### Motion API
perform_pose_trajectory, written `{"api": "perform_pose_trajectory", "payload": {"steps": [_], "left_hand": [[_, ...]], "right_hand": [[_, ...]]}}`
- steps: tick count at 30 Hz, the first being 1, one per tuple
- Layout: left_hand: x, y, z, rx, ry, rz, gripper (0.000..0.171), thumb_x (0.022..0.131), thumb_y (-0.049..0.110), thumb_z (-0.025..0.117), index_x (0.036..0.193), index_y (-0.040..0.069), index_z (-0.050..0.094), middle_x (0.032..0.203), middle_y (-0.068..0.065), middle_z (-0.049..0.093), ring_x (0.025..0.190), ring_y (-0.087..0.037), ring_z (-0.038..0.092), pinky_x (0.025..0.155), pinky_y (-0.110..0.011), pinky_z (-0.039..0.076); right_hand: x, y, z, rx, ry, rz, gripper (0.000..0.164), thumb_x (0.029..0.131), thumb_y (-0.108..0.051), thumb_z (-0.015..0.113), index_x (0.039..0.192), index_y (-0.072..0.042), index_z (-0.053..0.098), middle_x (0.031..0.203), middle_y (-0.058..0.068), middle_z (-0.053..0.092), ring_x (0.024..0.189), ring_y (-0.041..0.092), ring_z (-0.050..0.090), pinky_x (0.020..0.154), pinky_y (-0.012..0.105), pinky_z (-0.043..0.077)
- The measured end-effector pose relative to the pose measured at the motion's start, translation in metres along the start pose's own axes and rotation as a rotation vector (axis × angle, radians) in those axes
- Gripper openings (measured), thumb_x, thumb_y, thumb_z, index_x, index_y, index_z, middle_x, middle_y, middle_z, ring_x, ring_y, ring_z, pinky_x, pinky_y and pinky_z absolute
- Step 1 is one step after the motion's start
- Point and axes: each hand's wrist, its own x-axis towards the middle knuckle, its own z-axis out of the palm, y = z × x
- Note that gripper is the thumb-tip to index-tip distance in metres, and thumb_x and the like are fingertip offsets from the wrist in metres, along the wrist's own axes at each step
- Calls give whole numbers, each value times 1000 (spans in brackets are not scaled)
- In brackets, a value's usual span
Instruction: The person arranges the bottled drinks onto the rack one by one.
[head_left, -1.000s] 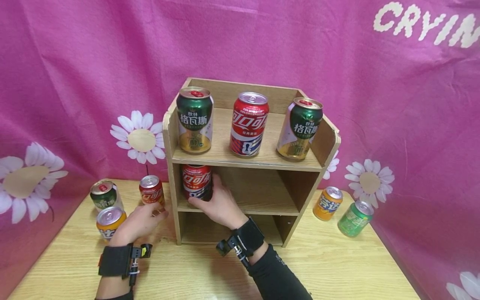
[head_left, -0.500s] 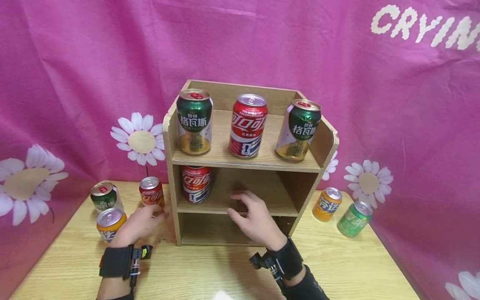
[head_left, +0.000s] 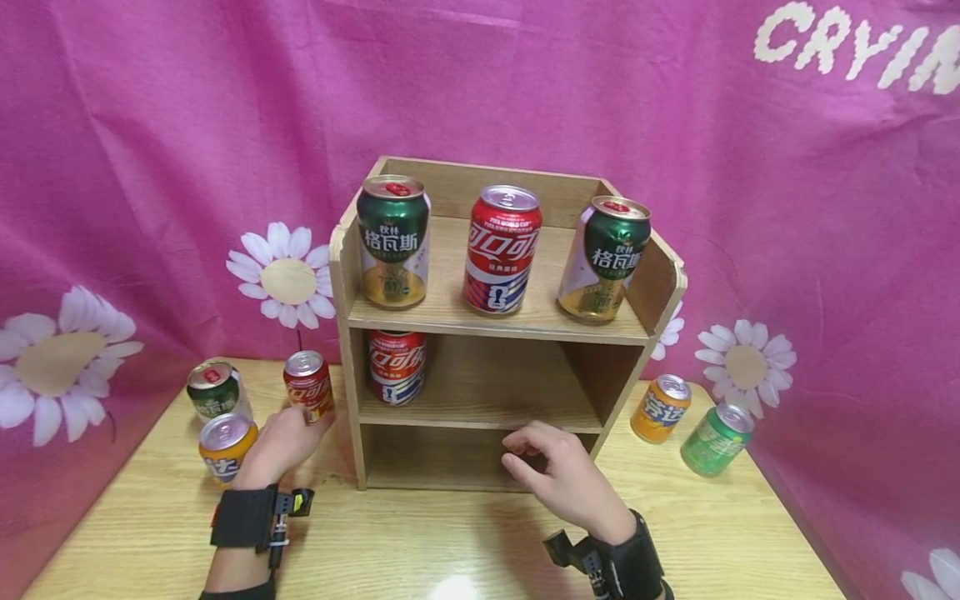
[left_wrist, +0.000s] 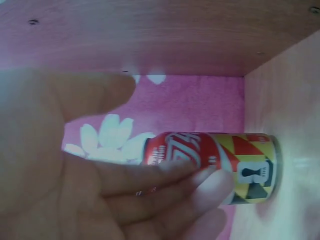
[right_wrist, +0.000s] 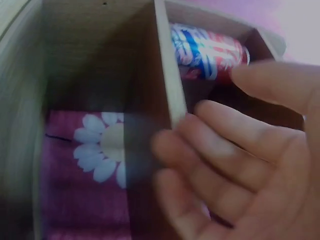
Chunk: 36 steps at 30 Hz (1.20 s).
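My left hand (head_left: 281, 446) is beside a red cola can (head_left: 308, 385) that stands on the table to the left of the wooden shelf (head_left: 480, 415). In the left wrist view its fingers reach in front of the cola can (left_wrist: 250, 167), while the thumb stays apart from it; whether they touch it I cannot tell. Holding nothing, my right hand (head_left: 566, 475) hovers before the bottom level, fingers loosely bent. Another red cola can (head_left: 397, 371) stands upright at the left of the middle level.
Two green kvass cans (head_left: 393, 242) flank a red cola can (head_left: 502, 250) on the top level. At the table's left stand a green kvass can (head_left: 217, 396) and an orange can (head_left: 227, 450); at the right, an orange can (head_left: 661, 408) and a green can (head_left: 716, 442).
My right hand has let go of the cola can on the middle level and drawn back to the right and down. The left hand has moved slightly beside its can.
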Motion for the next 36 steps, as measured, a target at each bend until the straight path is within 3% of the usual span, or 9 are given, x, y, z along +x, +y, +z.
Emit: {"api": "perform_pose_trajectory", "payload": {"steps": [4,7,12,14,17,21,28,32,36], "left_hand": [[4,-4,6,-43,75,0,48,97,30,48,125,-9,49,119,-33,55,105,-49,54,82,-57,44],[9,-6,11,-86,123,-3,48,96,27,50,125,-11,46,119,-34,53,108,-50,51,85,-59,42],[15,-7,17,-201,196,-117,76,92,27,55,135,-21,16,125,-45,33,119,-56,35,98,-63,30],[20,-8,21,-247,257,-155,88,90,27,58,138,-20,1,130,-47,22,123,-58,25,101,-63,24],[32,-10,28,-304,362,-193,95,88,27,62,142,-13,-5,136,-45,15,126,-57,21,102,-63,23],[48,-11,33,-369,462,-243,90,85,29,66,143,-7,7,134,-39,23,123,-53,28,99,-62,28],[71,-17,37,-433,532,-332,80,81,31,70,138,-3,24,132,-31,36,122,-45,37,99,-54,32],[80,-21,41,-514,581,-339,81,78,27,74,138,-1,27,133,-27,39,122,-42,40,102,-51,32],[86,-25,48,-637,671,-321,85,73,19,80,139,3,30,135,-23,42,124,-38,40,104,-46,31]], "right_hand": [[-4,6,-1,-5,-184,105,14,90,-22,65,100,-12,66,89,-9,63,81,6,60,71,27,51],[-4,11,0,-20,-270,155,21,91,-25,64,104,-9,65,90,-7,64,82,7,60,73,29,51],[-4,17,2,-14,-320,180,23,90,-21,64,108,-6,63,91,-4,65,83,10,61,75,34,52],[-4,18,2,-10,-325,183,23,90,-21,64,108,-6,63,91,-4,65,83,11,61,74,35,52],[-4,20,2,-1,-329,191,24,90,-23,64,108,-6,63,91,-3,65,83,11,61,75,35,52],[-4,22,3,15,-338,189,27,91,-25,63,108,-5,63,91,-2,65,83,12,62,75,34,52],[-3,22,3,27,-359,181,28,91,-27,63,109,-5,62,94,0,66,85,14,62,76,34,52],[-3,21,3,35,-364,178,29,92,-27,63,109,-4,62,98,5,66,86,15,63,77,34,52],[-4,22,5,47,-365,173,30,92,-27,62,110,-3,62,100,8,66,86,16,63,77,36,52]]}}
